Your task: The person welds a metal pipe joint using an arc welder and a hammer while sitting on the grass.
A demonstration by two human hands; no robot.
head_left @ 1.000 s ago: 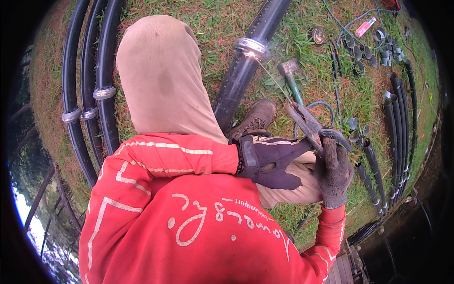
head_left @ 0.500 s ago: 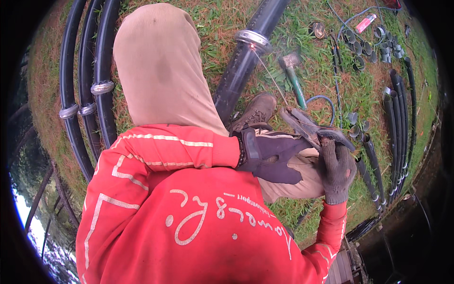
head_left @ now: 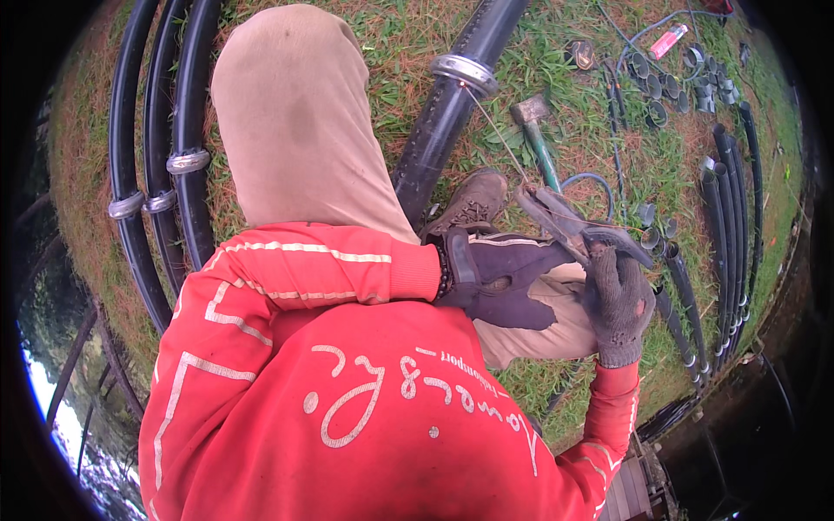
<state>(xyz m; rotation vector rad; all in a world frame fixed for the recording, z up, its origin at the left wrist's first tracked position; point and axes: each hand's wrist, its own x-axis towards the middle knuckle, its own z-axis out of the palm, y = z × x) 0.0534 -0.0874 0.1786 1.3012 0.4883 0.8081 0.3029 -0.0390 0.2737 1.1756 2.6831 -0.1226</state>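
Note:
My right hand (head_left: pixel 618 300), in a grey knitted glove with a hole in it, closes on a dark, worn tool that looks like a welding electrode holder (head_left: pixel 556 217). A thin welding rod (head_left: pixel 495 126) slants from the holder's far end up to a shiny metal collar (head_left: pixel 465 73) on a thick black pipe (head_left: pixel 434 139). At the rod's tip a small glowing spot touches the pipe beside the collar. My left hand (head_left: pixel 512 273), in a torn dark glove, lies across my thigh with its wrist toward the left. Its fingers are hidden around the holder's near side.
A hammer (head_left: pixel 537 143) with a green handle lies in the grass beside my boot (head_left: pixel 469 200). Several curved black pipes (head_left: pixel 126 156) with collars stand at the left. Short grey pipe pieces (head_left: pixel 656 113), a blue hose (head_left: pixel 595 182) and a bundle of thin black pipes (head_left: pixel 725 252) lie right.
The orange glow at the rod's tip looks smaller and dimmer than before. The holder and my right hand have shifted very slightly; the rod still meets the pipe at the collar.

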